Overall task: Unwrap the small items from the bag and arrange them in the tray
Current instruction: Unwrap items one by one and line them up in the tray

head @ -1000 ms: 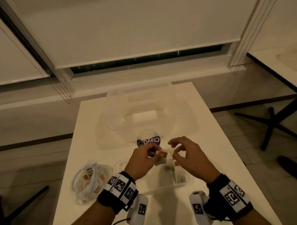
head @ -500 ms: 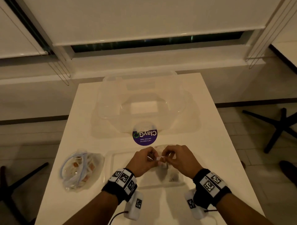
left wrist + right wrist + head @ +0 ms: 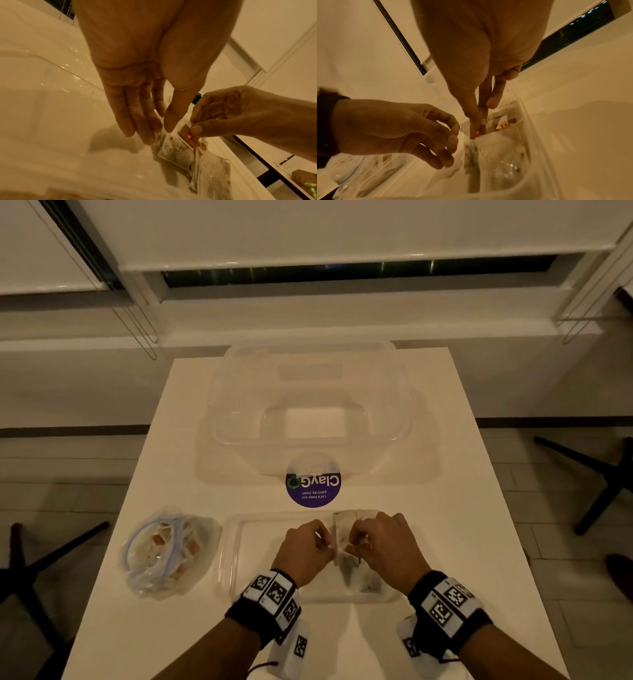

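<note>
A clear shallow tray [image 3: 233,546] lies on the white table in front of me, with several unwrapped tea bags [image 3: 368,585] in its right end. Both hands meet over those bags. My left hand [image 3: 325,542] pinches the edge of a pale tea bag [image 3: 171,148] between thumb and nearly straight fingers [image 3: 147,135]. My right hand [image 3: 356,544] pinches that bag's orange paper tag [image 3: 188,136] between thumb and forefinger [image 3: 476,119]. The zip bag [image 3: 164,553] with more wrapped items sits left of the tray.
A large clear plastic tub [image 3: 308,405] stands at the back of the table, with a round purple sticker [image 3: 313,486] on the side facing me. Black chair legs [image 3: 603,481] stand on the floor at both sides. The tray's left half [image 3: 267,542] holds nothing.
Both hands have come down from above the tray into its right end, closer together. The tea bag and its tag now sit just over the bags lying there.
</note>
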The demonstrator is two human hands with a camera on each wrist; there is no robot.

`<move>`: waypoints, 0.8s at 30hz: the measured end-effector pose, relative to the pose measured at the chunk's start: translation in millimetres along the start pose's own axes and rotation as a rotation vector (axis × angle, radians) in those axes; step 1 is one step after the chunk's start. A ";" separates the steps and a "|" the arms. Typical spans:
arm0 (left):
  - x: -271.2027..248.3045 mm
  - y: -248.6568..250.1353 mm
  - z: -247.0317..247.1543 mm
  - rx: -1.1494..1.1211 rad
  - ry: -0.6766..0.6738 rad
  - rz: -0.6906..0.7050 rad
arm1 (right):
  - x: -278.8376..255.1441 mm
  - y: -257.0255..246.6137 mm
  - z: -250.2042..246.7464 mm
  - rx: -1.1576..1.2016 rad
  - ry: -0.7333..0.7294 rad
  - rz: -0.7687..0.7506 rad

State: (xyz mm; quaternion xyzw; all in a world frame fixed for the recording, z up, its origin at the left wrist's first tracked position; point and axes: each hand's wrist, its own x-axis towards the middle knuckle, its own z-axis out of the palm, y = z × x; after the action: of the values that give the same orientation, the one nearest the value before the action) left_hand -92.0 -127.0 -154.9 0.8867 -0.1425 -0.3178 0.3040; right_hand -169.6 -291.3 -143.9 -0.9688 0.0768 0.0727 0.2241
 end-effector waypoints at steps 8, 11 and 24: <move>3.5 0.6 9.1 0.212 -0.131 -0.092 | 0.1 0.2 -1.0 -0.033 -0.024 -0.007; 4.8 3.6 9.3 0.221 -0.134 -0.075 | -1.7 0.2 -3.1 -0.024 -0.007 0.008; -59.8 2.2 -94.2 0.000 0.115 0.055 | -11.4 -24.7 -37.6 0.203 0.254 0.087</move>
State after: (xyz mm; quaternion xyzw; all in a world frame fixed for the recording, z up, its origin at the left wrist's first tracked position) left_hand -76.1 -59.7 -67.2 0.8992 -0.1494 -0.2580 0.3203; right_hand -172.3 -284.8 -98.1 -0.9383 0.1534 -0.0487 0.3060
